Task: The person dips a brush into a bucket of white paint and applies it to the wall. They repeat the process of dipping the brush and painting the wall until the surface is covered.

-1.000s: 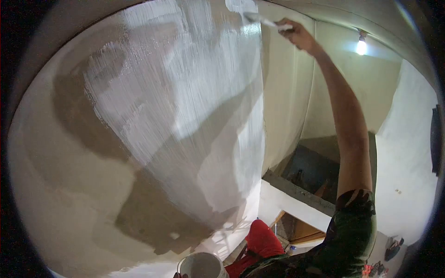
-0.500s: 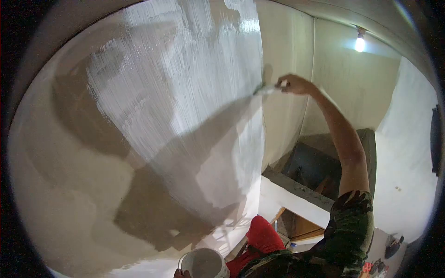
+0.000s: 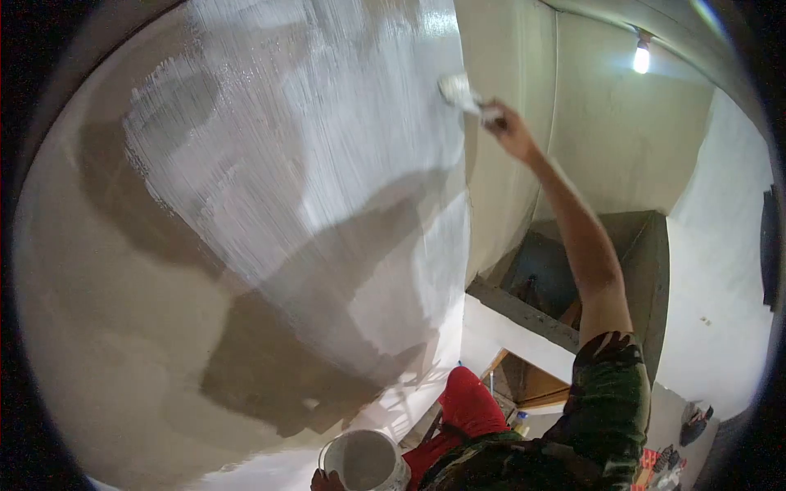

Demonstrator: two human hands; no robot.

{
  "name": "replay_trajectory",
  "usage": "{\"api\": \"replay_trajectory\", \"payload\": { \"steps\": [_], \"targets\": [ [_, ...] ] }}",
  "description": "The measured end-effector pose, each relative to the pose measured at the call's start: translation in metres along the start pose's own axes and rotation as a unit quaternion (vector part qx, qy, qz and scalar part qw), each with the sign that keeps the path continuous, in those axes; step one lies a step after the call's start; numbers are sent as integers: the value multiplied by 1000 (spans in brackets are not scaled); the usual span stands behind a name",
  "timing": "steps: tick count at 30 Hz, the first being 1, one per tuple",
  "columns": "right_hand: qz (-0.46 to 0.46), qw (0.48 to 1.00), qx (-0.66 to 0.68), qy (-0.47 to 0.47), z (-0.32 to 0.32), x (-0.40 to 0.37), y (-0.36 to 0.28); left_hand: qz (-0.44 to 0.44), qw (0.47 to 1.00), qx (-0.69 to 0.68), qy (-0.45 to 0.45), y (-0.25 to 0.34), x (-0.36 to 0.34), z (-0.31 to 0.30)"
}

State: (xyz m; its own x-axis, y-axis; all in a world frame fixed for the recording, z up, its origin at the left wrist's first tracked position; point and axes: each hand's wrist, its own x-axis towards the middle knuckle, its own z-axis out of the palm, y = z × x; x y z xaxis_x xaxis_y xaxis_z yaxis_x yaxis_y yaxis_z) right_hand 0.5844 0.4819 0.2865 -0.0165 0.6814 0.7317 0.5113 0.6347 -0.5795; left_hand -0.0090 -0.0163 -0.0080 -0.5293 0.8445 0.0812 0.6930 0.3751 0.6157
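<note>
My right hand [image 3: 509, 131] is closed round the handle of a wide paintbrush [image 3: 458, 92], raised at the right edge of the wall. The bristles lie at or very near the streaky white paint [image 3: 344, 123]; contact is hard to tell. Low in the view, my left hand [image 3: 326, 481] grips the rim side of a white bucket [image 3: 365, 463], with only some fingers showing. Inside the bucket it looks pale; how full it is cannot be made out. Bare beige wall [image 3: 131, 327] surrounds the painted patch on the left and below.
A lit bulb [image 3: 642, 59] hangs at the upper right. Behind my right arm is a grey concrete-edged recess [image 3: 655, 278]. Below it shows a wooden-framed opening [image 3: 532, 380]. My red-clad knee [image 3: 471, 401] is beside the bucket. Assorted items [image 3: 663, 466] lie at the lower right.
My right hand has moved the paintbrush upward and slightly left along the wall's edge, and the brush head now points up-left. My left hand still holds the bucket; the view has shifted slightly.
</note>
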Motion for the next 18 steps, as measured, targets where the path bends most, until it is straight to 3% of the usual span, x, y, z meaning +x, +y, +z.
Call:
{"api": "replay_trajectory", "payload": {
  "steps": [2,5,7,10,12,14,17,18],
  "targets": [
    [72,997,18,-36,15,-46,33,-33,995,52,-76,19,3,-10],
    [62,991,-50,-107,3,-84,29,-41,992,67,-96,14,5,-9],
    [136,955,-82,-249,-11,-93,28,-39,993,56,-95,11,6,-7],
    [101,937,-189,-275,-22,-66,1,-29,992,72,-101,2,12,-1],
    [58,940,-226,-250,-30,-29,-22,-22,988,101,-114,7,12,-3],
    [-3,965,-204,-164,-41,9,-43,-71,987,79,-124,32,10,-14],
    [-4,972,-192,-137,-63,41,-92,-121,982,83,-120,36,7,-15],
    [1,987,-134,-87,-67,42,-106,-122,982,84,-122,34,7,-15]
  ]
}}
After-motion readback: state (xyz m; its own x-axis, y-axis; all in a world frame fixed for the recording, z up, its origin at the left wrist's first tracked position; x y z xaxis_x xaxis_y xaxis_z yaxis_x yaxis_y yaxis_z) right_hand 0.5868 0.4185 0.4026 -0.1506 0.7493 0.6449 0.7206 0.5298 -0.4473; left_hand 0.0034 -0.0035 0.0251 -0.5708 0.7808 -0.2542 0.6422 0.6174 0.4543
